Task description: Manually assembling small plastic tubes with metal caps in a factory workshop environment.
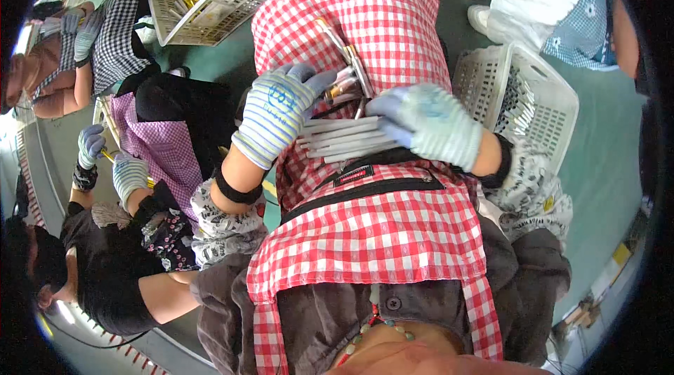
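On the lap of the red-and-white checked apron lie several slender white tubes, side by side. Above them sit a few shiny silver tubes with gold or copper-coloured ends, lying at angles. My left hand, in a striped knit glove, has bent fingers whose tips reach the silver tubes; what they close on is partly hidden. Gloved likewise, my right hand curls its fingers at the right ends of the white tubes. Its fingertips meet a thin tube between the two hands.
A white plastic basket with small silver pieces stands at my right. Another basket, holding yellow and silver pieces, is at the far left. Close on my left, a gloved co-worker handles a thin yellow piece. More people sit farther off.
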Tool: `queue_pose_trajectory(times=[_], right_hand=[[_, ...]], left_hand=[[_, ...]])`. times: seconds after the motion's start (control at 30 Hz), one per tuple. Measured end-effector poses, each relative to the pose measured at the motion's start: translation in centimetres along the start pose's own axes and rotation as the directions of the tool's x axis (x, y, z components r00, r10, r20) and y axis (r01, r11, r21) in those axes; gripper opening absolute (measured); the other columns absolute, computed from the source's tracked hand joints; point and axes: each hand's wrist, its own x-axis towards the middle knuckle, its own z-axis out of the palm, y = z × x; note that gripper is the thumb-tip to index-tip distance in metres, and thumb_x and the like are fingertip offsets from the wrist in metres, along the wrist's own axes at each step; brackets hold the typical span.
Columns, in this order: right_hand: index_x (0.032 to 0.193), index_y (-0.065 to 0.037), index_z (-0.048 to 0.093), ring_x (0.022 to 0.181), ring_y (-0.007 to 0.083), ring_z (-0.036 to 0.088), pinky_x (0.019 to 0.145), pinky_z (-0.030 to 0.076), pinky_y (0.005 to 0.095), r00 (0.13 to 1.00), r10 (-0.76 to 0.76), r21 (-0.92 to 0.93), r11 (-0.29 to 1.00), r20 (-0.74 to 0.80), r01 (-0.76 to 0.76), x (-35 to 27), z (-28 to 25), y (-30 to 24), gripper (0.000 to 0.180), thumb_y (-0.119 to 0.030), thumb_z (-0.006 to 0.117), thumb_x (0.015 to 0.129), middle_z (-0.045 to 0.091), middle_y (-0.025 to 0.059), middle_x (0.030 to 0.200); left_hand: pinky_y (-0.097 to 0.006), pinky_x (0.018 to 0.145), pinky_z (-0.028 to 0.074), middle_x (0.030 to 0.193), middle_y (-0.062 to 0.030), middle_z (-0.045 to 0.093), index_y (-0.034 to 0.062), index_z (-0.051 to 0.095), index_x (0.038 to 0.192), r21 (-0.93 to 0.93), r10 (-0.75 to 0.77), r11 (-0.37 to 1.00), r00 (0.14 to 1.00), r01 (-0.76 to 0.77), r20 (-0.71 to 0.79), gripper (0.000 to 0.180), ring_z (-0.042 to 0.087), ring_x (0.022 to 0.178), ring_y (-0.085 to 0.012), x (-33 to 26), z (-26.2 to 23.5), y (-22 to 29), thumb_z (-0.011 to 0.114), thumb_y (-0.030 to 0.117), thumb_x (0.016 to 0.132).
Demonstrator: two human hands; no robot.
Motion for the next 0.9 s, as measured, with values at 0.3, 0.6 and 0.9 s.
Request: queue_pose_trajectory(times=[0.3, 0.6, 0.9], right_hand=[[0.101, -0.006, 0.063, 0.079, 0.0327, 0.068, 0.066, 0.054, 0.045, 0.947, -0.124, -0.172, 0.968, 0.296, 0.181, 3.4, 0.7, -2.0, 0.028, -0.031, 0.057, 0.089, 0.068, 0.0151, 0.09], [0.108, -0.004, 0.062, 0.085, 0.0363, 0.066, 0.076, 0.052, 0.0462, 0.955, -0.119, -0.075, 0.987, 0.272, 0.144, 1.4, -1.4, -5.7, 0.036, -0.037, 0.059, 0.092, 0.066, 0.0187, 0.091], [0.111, -0.004, 0.062, 0.084, 0.0209, 0.064, 0.076, 0.051, 0.0337, 0.982, -0.004, 0.679, 0.722, -0.188, 0.133, -1.7, -6.1, -8.1, 0.018, -0.012, 0.062, 0.094, 0.065, 0.0077, 0.093]], left_hand=[[-0.041, 0.08, 0.051, 0.097, -0.0109, 0.066, 0.0099, 0.068, 0.112, -0.497, -0.128, 0.868, 0.968, 0.004, -0.217, 0.033, 0.062, 0.093, -0.0316, -3.9, -6.2, -0.1, 0.072, 0.019, 0.08], [-0.046, 0.099, 0.048, 0.114, -0.0183, 0.065, 0.0044, 0.05, 0.115, -0.962, -0.213, 0.019, 0.939, -0.273, -0.271, 0.017, 0.063, 0.112, -0.0294, -4.0, -8.3, 1.1, 0.052, 0.014, 0.102], [-0.035, 0.072, 0.054, 0.09, -0.0082, 0.064, 0.0024, 0.054, 0.117, -0.977, -0.336, 0.206, 0.942, 0.057, -0.016, 0.023, 0.065, 0.08, -0.0188, -6.4, -8.3, 1.4, 0.051, 0.018, 0.1]])
